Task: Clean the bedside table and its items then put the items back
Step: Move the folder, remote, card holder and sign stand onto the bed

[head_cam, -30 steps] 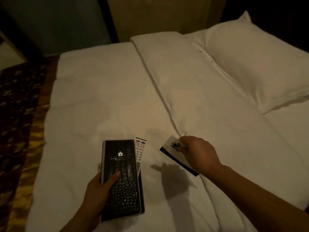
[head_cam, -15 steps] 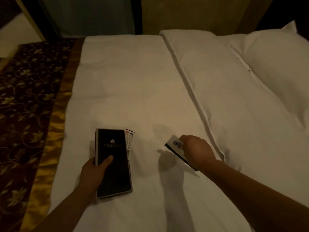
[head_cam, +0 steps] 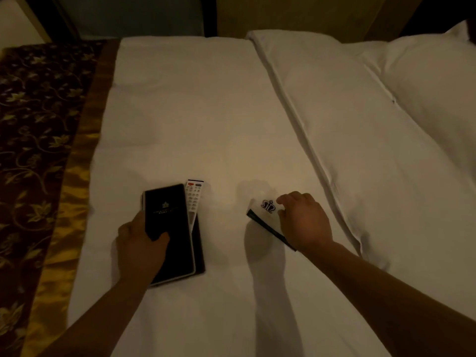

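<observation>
A black leather-look folder point(head_cam: 175, 222) with a small crest lies on the white bed sheet point(head_cam: 219, 124), with my left hand point(head_cam: 140, 243) gripping its left edge, thumb on the cover. A white remote control point(head_cam: 193, 199) pokes out from between the folder's covers at its far right side. To the right, my right hand point(head_cam: 305, 220) rests on a white card point(head_cam: 265, 210) with a dark crest logo and a dark lower edge, fingers spread over it, card flat on the sheet.
A folded white duvet point(head_cam: 373, 163) and a pillow point(head_cam: 432, 78) fill the right side of the bed. A dark floral bed runner with a gold border point(head_cam: 43, 163) covers the left. A dark headboard wall point(head_cam: 283, 14) runs along the back.
Both hands have lowered their items onto the sheet. The folder now rests flat with the remote showing more, and the right hand's fingers have spread over the card.
</observation>
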The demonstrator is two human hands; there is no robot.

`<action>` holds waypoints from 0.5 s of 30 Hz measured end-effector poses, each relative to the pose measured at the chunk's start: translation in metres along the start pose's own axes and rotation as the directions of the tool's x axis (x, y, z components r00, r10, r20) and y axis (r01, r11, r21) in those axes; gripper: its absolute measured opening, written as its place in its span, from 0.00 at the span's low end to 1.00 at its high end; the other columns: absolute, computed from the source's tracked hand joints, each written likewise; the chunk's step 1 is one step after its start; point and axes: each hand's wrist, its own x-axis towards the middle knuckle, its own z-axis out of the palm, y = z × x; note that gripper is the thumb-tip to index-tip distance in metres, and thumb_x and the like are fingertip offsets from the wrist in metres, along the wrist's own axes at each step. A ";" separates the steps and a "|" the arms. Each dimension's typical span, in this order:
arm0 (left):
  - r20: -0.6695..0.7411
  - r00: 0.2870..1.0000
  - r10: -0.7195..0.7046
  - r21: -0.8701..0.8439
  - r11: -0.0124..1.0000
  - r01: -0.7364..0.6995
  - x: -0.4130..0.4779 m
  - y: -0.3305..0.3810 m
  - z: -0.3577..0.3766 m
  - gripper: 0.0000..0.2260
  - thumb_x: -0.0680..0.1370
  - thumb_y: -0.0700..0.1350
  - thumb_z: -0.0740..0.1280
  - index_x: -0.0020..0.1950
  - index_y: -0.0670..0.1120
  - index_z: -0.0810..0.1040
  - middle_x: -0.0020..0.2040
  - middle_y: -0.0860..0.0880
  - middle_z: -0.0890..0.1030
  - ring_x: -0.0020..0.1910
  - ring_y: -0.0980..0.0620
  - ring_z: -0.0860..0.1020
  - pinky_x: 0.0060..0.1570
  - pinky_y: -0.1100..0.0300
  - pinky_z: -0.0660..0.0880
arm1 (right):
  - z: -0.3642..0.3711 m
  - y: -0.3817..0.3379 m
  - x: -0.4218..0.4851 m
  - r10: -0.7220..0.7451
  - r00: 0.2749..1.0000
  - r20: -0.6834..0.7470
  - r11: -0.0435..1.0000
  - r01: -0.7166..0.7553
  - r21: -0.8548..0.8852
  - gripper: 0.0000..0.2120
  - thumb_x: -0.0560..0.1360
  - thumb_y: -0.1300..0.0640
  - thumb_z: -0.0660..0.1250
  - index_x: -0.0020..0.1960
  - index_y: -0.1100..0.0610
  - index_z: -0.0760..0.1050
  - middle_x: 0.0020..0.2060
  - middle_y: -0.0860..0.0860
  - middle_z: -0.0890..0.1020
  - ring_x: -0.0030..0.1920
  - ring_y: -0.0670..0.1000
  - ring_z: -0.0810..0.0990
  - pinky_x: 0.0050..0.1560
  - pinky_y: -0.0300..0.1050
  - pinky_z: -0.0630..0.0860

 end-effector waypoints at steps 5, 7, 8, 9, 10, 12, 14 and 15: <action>0.083 0.970 0.227 0.117 0.965 -0.236 -0.032 0.017 0.005 0.28 0.75 0.38 0.72 0.74 0.43 0.70 0.69 0.37 0.71 0.66 0.36 0.70 0.66 0.42 0.70 | -0.015 0.012 -0.015 0.025 0.997 -0.074 0.999 -0.022 0.031 0.13 0.75 0.60 0.63 0.59 0.55 0.78 0.53 0.52 0.81 0.52 0.55 0.76 0.48 0.51 0.77; 0.131 0.944 0.305 0.120 0.940 -0.320 -0.046 0.024 0.010 0.26 0.74 0.36 0.72 0.71 0.42 0.73 0.66 0.37 0.74 0.65 0.36 0.71 0.63 0.40 0.72 | -0.021 0.020 -0.026 0.031 0.996 -0.084 0.999 -0.027 0.046 0.12 0.76 0.61 0.62 0.56 0.55 0.79 0.51 0.52 0.82 0.50 0.55 0.76 0.46 0.51 0.77; 0.156 0.926 0.343 0.124 0.923 -0.363 -0.053 0.027 0.013 0.25 0.73 0.35 0.73 0.70 0.41 0.75 0.64 0.37 0.75 0.63 0.35 0.72 0.62 0.39 0.73 | -0.025 0.024 -0.032 0.038 0.995 -0.089 0.998 -0.033 0.053 0.11 0.75 0.61 0.62 0.55 0.55 0.79 0.50 0.52 0.82 0.50 0.55 0.76 0.46 0.50 0.77; 0.179 0.909 0.377 0.131 0.906 -0.402 -0.060 0.031 0.016 0.25 0.72 0.35 0.73 0.69 0.41 0.76 0.63 0.37 0.76 0.62 0.35 0.73 0.61 0.40 0.73 | -0.027 0.028 -0.039 0.045 0.994 -0.096 0.998 -0.040 0.056 0.11 0.75 0.61 0.63 0.55 0.55 0.79 0.49 0.52 0.82 0.50 0.55 0.76 0.46 0.50 0.77; 0.199 0.894 0.401 0.137 0.892 -0.431 -0.069 0.035 0.019 0.24 0.72 0.37 0.73 0.68 0.41 0.76 0.62 0.38 0.76 0.62 0.35 0.73 0.62 0.41 0.73 | -0.030 0.033 -0.047 0.056 0.993 -0.100 0.997 -0.050 0.060 0.12 0.75 0.60 0.63 0.56 0.55 0.79 0.50 0.52 0.82 0.51 0.55 0.77 0.47 0.50 0.77; 0.230 0.870 0.435 0.130 0.873 -0.471 -0.088 0.045 0.025 0.23 0.72 0.43 0.69 0.67 0.43 0.77 0.62 0.40 0.77 0.62 0.38 0.73 0.62 0.43 0.73 | -0.034 0.046 -0.066 0.081 0.993 -0.091 0.995 -0.076 0.064 0.13 0.75 0.59 0.65 0.58 0.53 0.78 0.52 0.51 0.82 0.53 0.54 0.76 0.49 0.48 0.76; 0.282 0.840 0.464 0.101 0.856 -0.507 -0.112 0.057 0.033 0.25 0.71 0.46 0.65 0.68 0.45 0.76 0.62 0.42 0.76 0.63 0.39 0.73 0.62 0.42 0.74 | -0.039 0.061 -0.088 0.110 0.990 -0.083 0.992 -0.104 0.079 0.14 0.75 0.56 0.66 0.61 0.51 0.77 0.54 0.49 0.82 0.55 0.53 0.76 0.50 0.47 0.76; 0.310 0.821 0.479 0.092 0.845 -0.527 -0.123 0.064 0.038 0.25 0.71 0.46 0.65 0.69 0.45 0.76 0.63 0.42 0.76 0.63 0.40 0.73 0.61 0.42 0.75 | -0.043 0.070 -0.099 0.126 0.989 -0.082 0.989 -0.119 0.090 0.15 0.75 0.55 0.67 0.62 0.51 0.77 0.54 0.49 0.82 0.55 0.52 0.76 0.51 0.47 0.76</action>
